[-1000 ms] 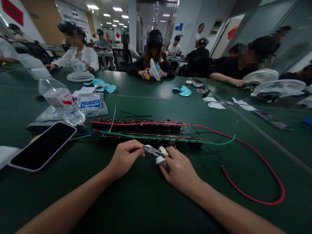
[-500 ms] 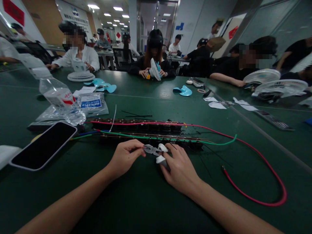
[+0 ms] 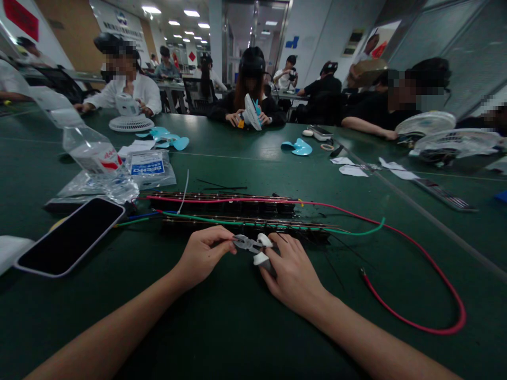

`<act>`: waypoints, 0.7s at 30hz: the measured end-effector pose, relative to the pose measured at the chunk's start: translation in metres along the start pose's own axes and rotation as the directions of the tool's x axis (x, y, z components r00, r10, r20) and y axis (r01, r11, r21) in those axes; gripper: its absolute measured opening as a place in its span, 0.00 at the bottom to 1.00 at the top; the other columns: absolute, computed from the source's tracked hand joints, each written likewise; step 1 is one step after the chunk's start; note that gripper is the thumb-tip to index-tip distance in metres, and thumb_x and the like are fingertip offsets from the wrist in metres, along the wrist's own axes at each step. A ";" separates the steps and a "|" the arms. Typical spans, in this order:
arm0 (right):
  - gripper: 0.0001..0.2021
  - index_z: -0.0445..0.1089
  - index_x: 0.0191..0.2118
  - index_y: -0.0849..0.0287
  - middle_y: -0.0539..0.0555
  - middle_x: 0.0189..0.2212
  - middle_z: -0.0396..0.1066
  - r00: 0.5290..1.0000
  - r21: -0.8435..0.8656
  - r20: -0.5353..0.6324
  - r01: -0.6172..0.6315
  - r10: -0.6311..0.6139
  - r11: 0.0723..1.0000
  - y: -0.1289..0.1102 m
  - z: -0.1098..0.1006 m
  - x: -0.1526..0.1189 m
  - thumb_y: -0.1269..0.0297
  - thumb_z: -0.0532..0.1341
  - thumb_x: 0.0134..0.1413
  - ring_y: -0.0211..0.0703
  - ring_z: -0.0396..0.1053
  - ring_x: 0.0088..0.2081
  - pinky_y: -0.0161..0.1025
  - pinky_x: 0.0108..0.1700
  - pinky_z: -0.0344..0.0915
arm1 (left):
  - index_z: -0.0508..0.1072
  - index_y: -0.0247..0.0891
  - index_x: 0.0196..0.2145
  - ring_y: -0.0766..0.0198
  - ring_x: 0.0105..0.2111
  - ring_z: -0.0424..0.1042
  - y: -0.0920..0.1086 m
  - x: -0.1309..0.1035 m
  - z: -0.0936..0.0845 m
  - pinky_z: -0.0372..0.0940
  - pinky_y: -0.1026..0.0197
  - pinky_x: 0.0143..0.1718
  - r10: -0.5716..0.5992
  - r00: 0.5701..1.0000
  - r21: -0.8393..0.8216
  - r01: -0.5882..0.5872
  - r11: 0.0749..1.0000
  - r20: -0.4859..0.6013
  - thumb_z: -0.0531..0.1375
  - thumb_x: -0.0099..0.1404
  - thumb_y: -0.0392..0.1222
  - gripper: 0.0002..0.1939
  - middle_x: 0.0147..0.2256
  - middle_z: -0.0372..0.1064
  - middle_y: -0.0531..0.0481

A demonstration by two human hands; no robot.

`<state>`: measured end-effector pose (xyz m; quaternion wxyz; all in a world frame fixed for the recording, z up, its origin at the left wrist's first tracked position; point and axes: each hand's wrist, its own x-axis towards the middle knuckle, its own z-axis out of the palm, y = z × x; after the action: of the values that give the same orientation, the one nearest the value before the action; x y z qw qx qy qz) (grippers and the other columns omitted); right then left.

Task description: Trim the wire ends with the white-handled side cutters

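Note:
My right hand is closed around the white and grey handles of cutting pliers, whose metal jaws point left. With thumb and forefinger pinched together, my left hand meets the tips of the jaws; whatever it pinches is too small to name. Just behind my hands lie two long dark terminal strips with metal rails along them. A green wire runs along the front strip and a red wire along the rear one, looping round to the right. A pale cable tie sticks up from the front strip.
On the left are a phone, a plastic bottle and a bagged packet. Thin black ties lie behind the strips. Farther off are blue fan blades, white fan parts and several seated people.
My hands and the pliers look almost unmoved. In the background, a person carrying a cardboard box has shifted right, and a seated person in white has raised a dark object.

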<state>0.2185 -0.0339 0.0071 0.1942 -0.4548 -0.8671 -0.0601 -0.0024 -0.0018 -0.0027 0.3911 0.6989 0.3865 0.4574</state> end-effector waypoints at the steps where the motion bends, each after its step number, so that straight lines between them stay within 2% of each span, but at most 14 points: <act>1: 0.10 0.71 0.41 0.64 0.67 0.47 0.66 1.000 0.000 -0.002 0.000 0.000 1.000 0.000 0.000 0.000 0.66 0.58 0.54 0.57 0.61 0.49 0.54 0.48 0.63 | 0.77 0.36 0.26 0.65 0.31 0.72 0.000 0.000 0.000 0.66 0.62 0.35 0.000 1.000 0.003 0.000 1.000 0.001 0.60 0.62 0.32 0.08 0.30 0.73 0.49; 21: 0.10 0.71 0.42 0.63 0.66 0.47 0.67 1.000 -0.025 0.017 -0.017 0.017 1.000 -0.001 0.000 0.000 0.66 0.58 0.55 0.58 0.62 0.50 0.54 0.49 0.63 | 0.76 0.36 0.26 0.64 0.31 0.73 0.002 0.000 0.002 0.67 0.62 0.34 -0.007 0.999 0.038 0.008 0.999 -0.041 0.60 0.62 0.32 0.08 0.30 0.73 0.49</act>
<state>0.2176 -0.0342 0.0076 0.1814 -0.4650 -0.8641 -0.0652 -0.0005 -0.0030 -0.0017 0.3716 0.6951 0.4057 0.4628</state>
